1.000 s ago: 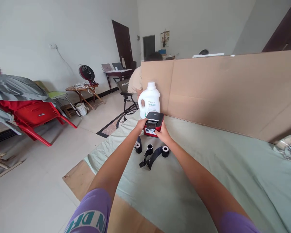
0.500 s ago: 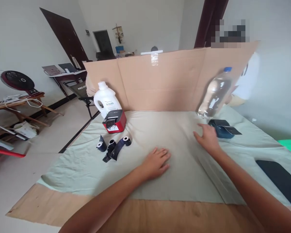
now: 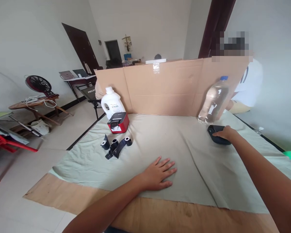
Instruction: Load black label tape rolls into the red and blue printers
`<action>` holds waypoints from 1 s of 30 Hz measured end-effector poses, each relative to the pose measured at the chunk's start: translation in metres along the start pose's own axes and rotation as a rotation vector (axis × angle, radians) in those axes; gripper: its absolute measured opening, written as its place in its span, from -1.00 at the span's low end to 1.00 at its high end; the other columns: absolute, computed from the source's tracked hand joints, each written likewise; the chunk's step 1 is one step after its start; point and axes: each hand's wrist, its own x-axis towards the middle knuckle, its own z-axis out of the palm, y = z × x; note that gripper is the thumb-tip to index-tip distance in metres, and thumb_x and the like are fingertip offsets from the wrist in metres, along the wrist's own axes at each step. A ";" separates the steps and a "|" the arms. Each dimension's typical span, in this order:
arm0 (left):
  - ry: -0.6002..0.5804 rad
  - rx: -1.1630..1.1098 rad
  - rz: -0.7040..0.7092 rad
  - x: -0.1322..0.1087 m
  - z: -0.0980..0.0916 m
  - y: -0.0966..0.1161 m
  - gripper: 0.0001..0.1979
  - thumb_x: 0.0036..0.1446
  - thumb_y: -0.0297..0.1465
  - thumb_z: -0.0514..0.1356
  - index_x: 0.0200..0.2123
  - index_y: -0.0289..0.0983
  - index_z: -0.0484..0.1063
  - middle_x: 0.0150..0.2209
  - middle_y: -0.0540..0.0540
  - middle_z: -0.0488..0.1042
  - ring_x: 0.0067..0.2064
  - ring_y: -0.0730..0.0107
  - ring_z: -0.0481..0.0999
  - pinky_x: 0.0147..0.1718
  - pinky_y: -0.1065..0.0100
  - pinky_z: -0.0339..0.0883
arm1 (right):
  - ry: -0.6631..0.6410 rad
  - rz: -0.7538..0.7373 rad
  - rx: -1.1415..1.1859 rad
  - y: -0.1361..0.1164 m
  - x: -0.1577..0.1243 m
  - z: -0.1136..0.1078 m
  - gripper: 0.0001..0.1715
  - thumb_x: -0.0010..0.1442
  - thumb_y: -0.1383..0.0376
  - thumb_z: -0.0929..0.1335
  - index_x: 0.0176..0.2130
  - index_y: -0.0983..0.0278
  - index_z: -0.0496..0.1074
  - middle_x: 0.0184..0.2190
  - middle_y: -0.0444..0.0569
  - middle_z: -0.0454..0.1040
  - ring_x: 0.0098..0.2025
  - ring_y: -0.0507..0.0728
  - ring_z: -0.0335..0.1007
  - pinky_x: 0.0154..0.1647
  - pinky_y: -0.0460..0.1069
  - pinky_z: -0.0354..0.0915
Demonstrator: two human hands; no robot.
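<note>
My left hand (image 3: 158, 173) lies flat on the pale green cloth (image 3: 140, 145), fingers spread, holding nothing. My right hand (image 3: 225, 133) reaches far right and rests on top of a dark blue device (image 3: 217, 138), fingers curled over it. A clear plastic bottle with a blue cap (image 3: 213, 101) stands just behind that device. At the far left of the cloth sit a red and black label printer (image 3: 118, 122) and a white jug (image 3: 112, 102). Several black tape rolls (image 3: 116, 145) lie in front of the printer.
A cardboard wall (image 3: 169, 87) stands along the cloth's far edge. A person in a white shirt (image 3: 247, 84) is behind its right end. The wooden board (image 3: 174, 216) shows at the near edge. A fan (image 3: 38, 84), a side table and a red chair (image 3: 0, 142) are at left.
Both hands left the red printer. The view swung right. My left hand settled flat on the cloth, and my right hand moved right onto the dark blue device.
</note>
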 end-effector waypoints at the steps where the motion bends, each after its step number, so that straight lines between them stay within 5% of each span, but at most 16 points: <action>1: 0.008 -0.002 -0.003 0.000 -0.001 0.001 -0.35 0.38 0.00 -0.18 0.43 -0.12 -0.10 0.46 -0.08 -0.14 0.48 0.16 -0.24 0.40 -0.07 -0.40 | -0.066 0.025 -0.011 -0.003 0.001 0.001 0.03 -0.07 0.13 0.56 0.20 0.62 0.24 -0.10 0.54 0.44 0.00 0.37 0.39 -0.20 0.08 0.15; 4: 0.032 -0.016 -0.008 -0.002 -0.004 0.004 -0.35 0.38 -0.01 -0.18 0.42 -0.14 -0.07 0.46 -0.09 -0.12 0.48 0.18 -0.22 0.40 -0.05 -0.41 | -0.192 0.104 -0.054 -0.012 -0.005 0.001 0.18 0.02 0.05 0.50 0.34 0.55 -0.01 0.02 0.60 0.35 0.15 0.47 0.29 -0.16 0.15 0.16; 7: 0.046 -0.028 -0.009 -0.004 -0.006 0.005 -0.35 0.38 -0.01 -0.18 0.41 -0.16 -0.05 0.46 -0.10 -0.11 0.48 0.16 -0.21 0.40 -0.06 -0.40 | -0.172 0.051 -0.062 -0.029 -0.031 -0.001 0.10 0.05 -0.10 0.44 0.30 0.48 0.08 0.05 0.58 0.34 0.20 0.52 0.25 -0.13 0.19 0.18; 11: 0.045 -0.023 0.019 -0.006 -0.005 0.005 -0.34 0.39 -0.02 -0.20 0.42 -0.20 -0.05 0.46 -0.11 -0.09 0.48 0.13 -0.21 0.39 -0.10 -0.39 | -0.198 -0.206 -0.052 -0.079 -0.098 0.002 0.11 0.02 -0.22 0.41 0.28 0.39 0.12 0.02 0.45 0.40 0.09 0.48 0.38 -0.13 0.17 0.26; 15: 0.029 0.000 0.064 -0.012 -0.006 0.008 -0.34 0.39 -0.02 -0.20 0.41 -0.21 -0.05 0.46 -0.09 -0.09 0.48 0.14 -0.20 0.39 -0.12 -0.37 | -0.196 -0.360 -0.092 -0.145 -0.173 0.014 0.21 0.07 -0.21 0.35 0.39 0.40 -0.08 0.06 0.47 0.36 0.08 0.51 0.39 -0.07 0.21 0.29; 20: 0.014 -0.014 0.119 -0.019 -0.001 0.005 -0.34 0.38 -0.01 -0.19 0.41 -0.21 -0.03 0.46 -0.09 -0.08 0.48 0.16 -0.20 0.39 -0.07 -0.41 | -0.267 -0.410 -0.096 -0.201 -0.236 0.035 0.21 0.13 -0.14 0.33 0.44 0.40 -0.20 0.08 0.51 0.30 0.07 0.50 0.39 -0.05 0.22 0.28; 30: 0.017 -0.050 0.131 -0.022 0.003 -0.003 -0.34 0.37 0.00 -0.15 0.40 -0.21 0.01 0.45 -0.11 -0.03 0.47 0.16 -0.16 0.39 -0.07 -0.42 | -0.126 -0.380 -0.094 -0.209 -0.270 0.062 0.11 0.22 -0.18 0.22 0.46 0.31 -0.25 0.04 0.43 0.25 -0.11 0.48 0.48 -0.22 0.23 0.34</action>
